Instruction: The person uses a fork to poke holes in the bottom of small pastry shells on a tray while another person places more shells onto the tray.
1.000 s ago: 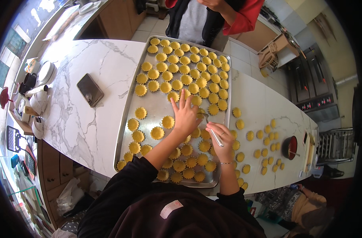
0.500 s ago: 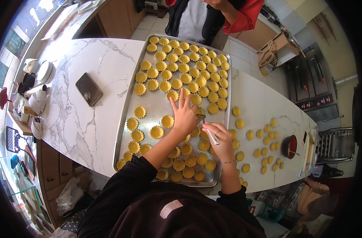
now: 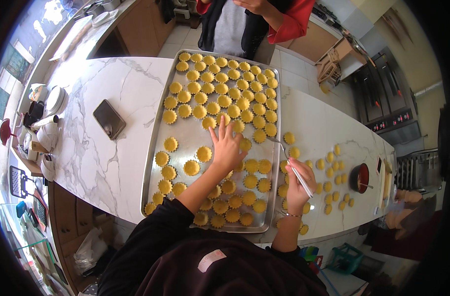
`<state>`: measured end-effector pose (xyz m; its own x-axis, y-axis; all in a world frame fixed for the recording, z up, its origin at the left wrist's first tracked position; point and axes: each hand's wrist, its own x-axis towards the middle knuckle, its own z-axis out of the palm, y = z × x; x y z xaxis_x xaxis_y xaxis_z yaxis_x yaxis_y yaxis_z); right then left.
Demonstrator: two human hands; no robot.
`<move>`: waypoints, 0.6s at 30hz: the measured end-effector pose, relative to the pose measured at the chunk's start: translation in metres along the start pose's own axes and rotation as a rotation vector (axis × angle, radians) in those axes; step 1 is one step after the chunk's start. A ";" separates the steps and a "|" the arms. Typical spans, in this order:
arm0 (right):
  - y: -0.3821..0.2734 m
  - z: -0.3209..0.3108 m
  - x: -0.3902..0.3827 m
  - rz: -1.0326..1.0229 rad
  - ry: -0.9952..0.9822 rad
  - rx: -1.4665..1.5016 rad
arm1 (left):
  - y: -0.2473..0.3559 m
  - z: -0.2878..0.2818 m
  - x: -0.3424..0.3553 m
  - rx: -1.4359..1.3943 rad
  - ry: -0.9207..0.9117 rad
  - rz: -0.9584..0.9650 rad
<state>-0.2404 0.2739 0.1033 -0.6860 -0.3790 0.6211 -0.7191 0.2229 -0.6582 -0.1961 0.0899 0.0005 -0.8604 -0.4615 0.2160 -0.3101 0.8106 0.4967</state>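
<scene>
A large metal tray (image 3: 158, 130) full of yellow fluted tart shells (image 3: 191, 167) lies before me. My left hand (image 3: 228, 150) is over the middle of the tray, fingers apart, with a fingertip at one tart shell (image 3: 224, 118); another lies partly beside its thumb. In my right hand (image 3: 299, 183) is a fork (image 3: 298, 173), gripped by its pale handle. Its head points toward the tray's right rim, above the counter, apart from my left hand. Some shells under my left hand and forearm are hidden.
More tart shells (image 3: 328, 186) are spread on the marble counter (image 3: 131, 163) to the right, near a dark bowl (image 3: 359, 177) holding a utensil. A phone (image 3: 109, 119) lies left of the tray. A person in red sleeves (image 3: 289, 24) stands beyond the far edge.
My right hand has drawn the fork off the tray to the right, away from the shells by my left hand. My left hand remains over the tray's middle, and the view has shifted slightly.
</scene>
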 end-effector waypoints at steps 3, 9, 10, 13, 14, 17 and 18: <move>0.005 -0.017 -0.011 0.055 0.047 -0.041 | 0.008 -0.001 -0.004 -0.021 -0.069 0.030; 0.015 -0.030 -0.026 0.153 0.096 -0.035 | 0.019 -0.001 -0.014 -0.097 -0.155 0.093; 0.017 -0.031 -0.028 0.181 0.106 -0.016 | 0.021 -0.002 -0.015 -0.087 -0.184 0.114; 0.022 -0.032 -0.032 0.248 0.121 0.018 | 0.025 -0.006 -0.016 -0.126 -0.207 0.188; 0.024 -0.031 -0.032 0.248 0.129 0.020 | 0.026 -0.005 -0.015 -0.122 -0.207 0.195; 0.029 -0.026 -0.030 0.232 0.084 0.004 | 0.025 0.004 -0.008 -0.203 -0.077 0.197; 0.031 -0.021 -0.026 0.202 0.072 0.022 | 0.023 0.008 -0.002 -0.158 -0.005 0.197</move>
<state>-0.2465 0.3094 0.0756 -0.8227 -0.2630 0.5040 -0.5642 0.2681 -0.7809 -0.2049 0.1127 0.0050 -0.9002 -0.2979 0.3177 -0.0691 0.8180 0.5711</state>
